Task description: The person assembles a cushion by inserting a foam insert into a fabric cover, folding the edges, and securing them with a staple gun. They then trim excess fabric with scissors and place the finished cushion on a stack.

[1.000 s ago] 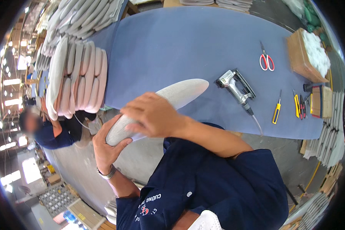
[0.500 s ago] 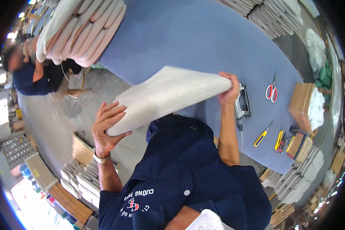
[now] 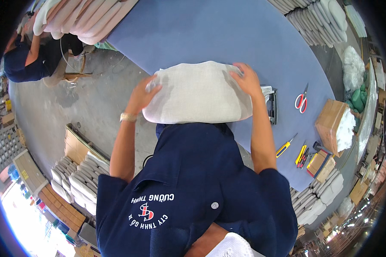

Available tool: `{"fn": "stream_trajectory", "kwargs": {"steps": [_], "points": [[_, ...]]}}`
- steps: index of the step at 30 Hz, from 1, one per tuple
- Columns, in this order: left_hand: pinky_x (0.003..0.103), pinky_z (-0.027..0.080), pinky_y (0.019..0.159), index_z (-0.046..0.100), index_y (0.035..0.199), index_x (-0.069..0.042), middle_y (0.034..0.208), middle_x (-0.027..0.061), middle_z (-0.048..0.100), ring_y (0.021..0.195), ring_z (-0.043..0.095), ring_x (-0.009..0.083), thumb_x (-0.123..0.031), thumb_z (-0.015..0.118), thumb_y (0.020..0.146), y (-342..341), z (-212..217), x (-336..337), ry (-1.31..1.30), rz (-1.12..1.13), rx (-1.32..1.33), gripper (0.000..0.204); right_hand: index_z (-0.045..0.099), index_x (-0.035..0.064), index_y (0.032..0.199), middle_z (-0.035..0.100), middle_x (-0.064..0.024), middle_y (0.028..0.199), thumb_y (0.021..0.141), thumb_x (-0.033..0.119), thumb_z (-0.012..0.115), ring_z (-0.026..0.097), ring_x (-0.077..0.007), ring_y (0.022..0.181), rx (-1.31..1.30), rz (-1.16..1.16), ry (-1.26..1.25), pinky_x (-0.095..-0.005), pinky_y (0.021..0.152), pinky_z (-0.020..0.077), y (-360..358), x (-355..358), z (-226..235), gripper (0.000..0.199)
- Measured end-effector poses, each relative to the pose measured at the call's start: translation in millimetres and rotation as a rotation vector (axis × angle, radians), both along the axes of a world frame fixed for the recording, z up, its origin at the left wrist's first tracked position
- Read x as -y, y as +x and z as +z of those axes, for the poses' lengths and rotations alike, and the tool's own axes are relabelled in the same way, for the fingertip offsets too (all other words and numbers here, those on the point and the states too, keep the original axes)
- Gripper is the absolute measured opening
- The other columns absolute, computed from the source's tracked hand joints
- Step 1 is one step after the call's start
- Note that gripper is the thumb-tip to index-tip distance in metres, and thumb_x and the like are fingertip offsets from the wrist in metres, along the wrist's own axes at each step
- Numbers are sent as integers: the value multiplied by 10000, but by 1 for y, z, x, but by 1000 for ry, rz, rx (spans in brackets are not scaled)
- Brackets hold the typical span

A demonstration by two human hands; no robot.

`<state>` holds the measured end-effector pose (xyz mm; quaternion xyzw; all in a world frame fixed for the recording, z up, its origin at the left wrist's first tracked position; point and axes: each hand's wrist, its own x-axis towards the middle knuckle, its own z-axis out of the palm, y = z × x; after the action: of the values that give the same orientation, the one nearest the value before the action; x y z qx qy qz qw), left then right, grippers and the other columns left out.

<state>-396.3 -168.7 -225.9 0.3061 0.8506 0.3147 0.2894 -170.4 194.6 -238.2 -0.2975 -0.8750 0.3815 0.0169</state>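
Observation:
A pale grey, fabric-covered seat cushion (image 3: 199,92) lies level in front of my body, its far edge overlapping the blue tabletop. My left hand (image 3: 145,92) grips its left side, with a watch on that wrist. My right hand (image 3: 245,79) holds the far right corner, thumb and forefinger bent over the fabric. The cushion's underside is hidden. Just right of my right forearm, a staple gun (image 3: 271,103) rests on the table, partly covered by the arm.
On the blue table (image 3: 193,30) lie red-handled scissors (image 3: 301,102), a yellow screwdriver (image 3: 284,148), a yellow cutter (image 3: 301,155) and a carton with white stuffing (image 3: 330,122). Stacked cushions stand at the far left (image 3: 85,19) and far right (image 3: 317,21). A co-worker (image 3: 28,58) sits at left.
The cushion has gone from tilted, left end low, to level and closer to my body, with its broad face showing. Both hands have shifted along its sides. My view has shifted slightly.

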Motion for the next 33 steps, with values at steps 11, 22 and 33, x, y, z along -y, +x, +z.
{"fn": "stream_trajectory", "kwargs": {"steps": [11,22,33], "points": [[453,551,912,735,1114,-37,1159,187,729,1015,710,364,-401,743,915,-21,-43,-80,153,60,74,415,659,49,1218,703,-168,1197,946,442,646,659,-408,1077,14,312,92,-497,942,508,-78,40,-2,479],[469,575,730,756,1077,-59,824,190,742,776,727,384,-516,549,1025,-23,-43,-114,-100,-359,-320,505,777,88,943,731,-193,791,1003,583,534,721,-400,793,255,280,220,-523,749,563,-108,66,-18,554],[476,559,645,736,957,-47,718,198,702,648,685,404,-485,505,1057,-46,-63,-133,-168,-382,-228,505,774,77,893,730,-202,794,1022,589,495,716,-409,792,366,317,158,-526,744,563,-139,45,-37,598]]}}
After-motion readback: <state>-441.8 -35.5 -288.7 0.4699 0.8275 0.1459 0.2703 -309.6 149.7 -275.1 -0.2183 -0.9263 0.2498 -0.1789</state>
